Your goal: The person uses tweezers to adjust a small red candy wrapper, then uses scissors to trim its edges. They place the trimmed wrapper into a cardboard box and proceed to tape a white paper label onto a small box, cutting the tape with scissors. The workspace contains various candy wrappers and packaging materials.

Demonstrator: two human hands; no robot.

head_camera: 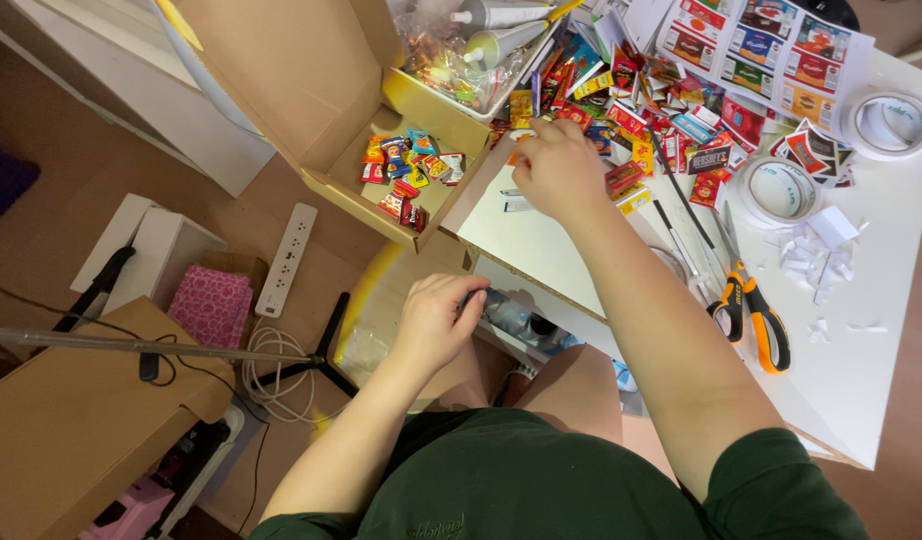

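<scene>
Miniature packets: small, brightly printed paper cut-outs folded as tiny snack boxes (621,178), heaped across the far part of the white tabletop (541,240), just beside the right hand.
Right hand (561,170): raised over the near edge of the heap, back toward the camera, fingers curled together at the tips (apparently pinching one small piece; the piece itself is hidden behind the knuckles, so I cannot tell which).
Left hand (436,320): held below the tabletop edge, above the lap, fingers curled around a small dark-and-clear object (501,312) (kind unclear; only part of it shows past the fingers).
Finished pieces: a cluster of small coloured packets (409,175) lying on the floor of the open brown cardboard box (311,90), left of the tabletop and apart from the heap.
Supplies: two rolls of white tape (776,190) on the tabletop right of the heap; orange-handled scissors (751,315) nearer the body; printed sheets of uncut labels (771,45) at the far edge; white paper scraps (816,255) near the rolls.
Clear bin: a transparent plastic container (461,60) holding tubes and wrapped bits, beyond the cardboard box flap.
Step in hand (judgement): picking or assembling one packet from the heap.
Next move calls for (judgement): a fine fingertip grip so the light paper is not crushed, and both hands brought together over the tabletop.
</scene>
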